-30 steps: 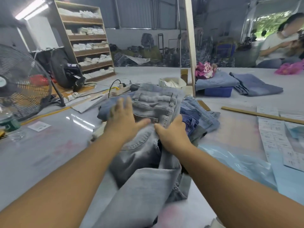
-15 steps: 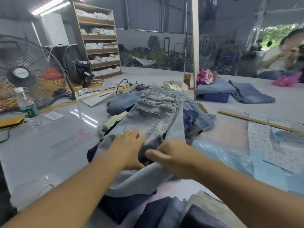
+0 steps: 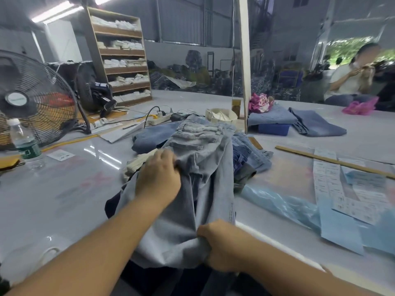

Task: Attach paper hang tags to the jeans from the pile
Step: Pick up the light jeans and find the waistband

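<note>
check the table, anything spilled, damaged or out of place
Nothing looks spilled or damaged. The water bottle stands upright by the fan. The pile of jeans is jumbled, and the left hand and right hand both grip the light grey jeans on top of it.

Left hand [image 3: 158, 180], right hand [image 3: 222, 246]: fingers curled, gripping.

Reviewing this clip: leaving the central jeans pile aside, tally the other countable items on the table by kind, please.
Fans: 2, one large and one black
Water bottle: 1
Power strip: 1
Folded jeans apart from the pile: 2, and
Blue box: 1
Wooden ruler: 1
Total: 8
</note>
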`<move>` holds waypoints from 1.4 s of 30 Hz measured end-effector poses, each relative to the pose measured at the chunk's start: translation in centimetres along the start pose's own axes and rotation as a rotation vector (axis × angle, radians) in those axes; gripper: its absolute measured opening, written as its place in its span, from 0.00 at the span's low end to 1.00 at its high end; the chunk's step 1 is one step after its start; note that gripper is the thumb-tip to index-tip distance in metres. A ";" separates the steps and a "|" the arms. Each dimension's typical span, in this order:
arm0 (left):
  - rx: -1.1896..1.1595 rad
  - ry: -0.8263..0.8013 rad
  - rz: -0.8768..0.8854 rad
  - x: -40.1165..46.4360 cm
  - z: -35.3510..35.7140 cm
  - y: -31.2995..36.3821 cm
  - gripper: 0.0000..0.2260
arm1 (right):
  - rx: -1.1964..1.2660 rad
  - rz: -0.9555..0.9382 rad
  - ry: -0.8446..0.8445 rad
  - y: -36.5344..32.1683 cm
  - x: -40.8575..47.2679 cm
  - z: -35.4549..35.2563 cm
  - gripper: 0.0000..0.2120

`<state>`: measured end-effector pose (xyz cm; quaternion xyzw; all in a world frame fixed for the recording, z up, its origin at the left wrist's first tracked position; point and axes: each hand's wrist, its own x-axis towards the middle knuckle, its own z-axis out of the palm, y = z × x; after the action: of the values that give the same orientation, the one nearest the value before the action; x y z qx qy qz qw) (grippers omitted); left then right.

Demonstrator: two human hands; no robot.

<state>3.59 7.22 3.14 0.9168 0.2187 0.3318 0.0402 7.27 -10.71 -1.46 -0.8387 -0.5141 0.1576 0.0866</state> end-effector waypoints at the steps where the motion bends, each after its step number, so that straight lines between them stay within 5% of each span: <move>1: 0.066 0.032 0.148 -0.3 -0.3 0.2 0.09 | 0.029 0.003 -0.032 -0.1 0.0 -0.3 0.10; 3: 0.114 0.029 0.533 -1.3 -0.6 0.5 0.16 | 0.070 0.023 -0.090 -0.1 0.0 -0.7 0.13; 5: 0.242 -0.226 0.861 -2.6 -0.4 0.9 0.14 | 0.108 0.044 -0.117 0.1 0.0 -0.9 0.12; 7: 0.410 -0.473 0.953 -3.5 0.5 1.0 0.12 | 0.123 0.065 -0.128 0.4 0.0 -1.0 0.12; 10: 0.513 -0.581 0.891 -4.3 1.6 0.4 0.14 | 0.188 0.167 -0.167 0.8 -0.1 -1.2 0.15; 14: 0.600 -0.503 0.833 -4.1 2.5 -0.2 0.16 | 0.567 0.323 -0.089 0.9 -0.1 -1.3 0.24; 19: 0.691 -0.489 0.737 -4.1 3.9 0.6 0.19 | 0.360 0.590 0.176 1.4 0.4 -0.1 0.27; 22: 0.770 -0.464 0.664 -4.1 4.5 1.4 0.22 | 0.551 0.562 0.150 1.6 0.6 0.4 0.34; 28: 0.808 -0.446 0.693 -3.3 3.0 2.2 0.13 | 0.673 0.391 0.420 1.4 1.1 0.4 0.39; 31: 0.637 -0.421 0.652 -2.2 0.3 1.6 0.12 | 0.757 0.360 0.574 1.2 1.2 0.2 0.41; 37: -0.200 -0.246 0.430 0.5 -5.6 1.3 0.12 | 0.942 0.356 0.685 1.1 2.2 -1.1 0.39; 42: -0.173 -0.325 0.341 1.7 -5.7 1.7 0.14 | 1.013 0.295 0.499 -0.6 2.2 -1.5 0.51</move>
<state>1.86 6.01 8.92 0.9749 0.0224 0.1994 0.0967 8.22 -8.41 -0.27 -0.7672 -0.2165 0.1918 0.5725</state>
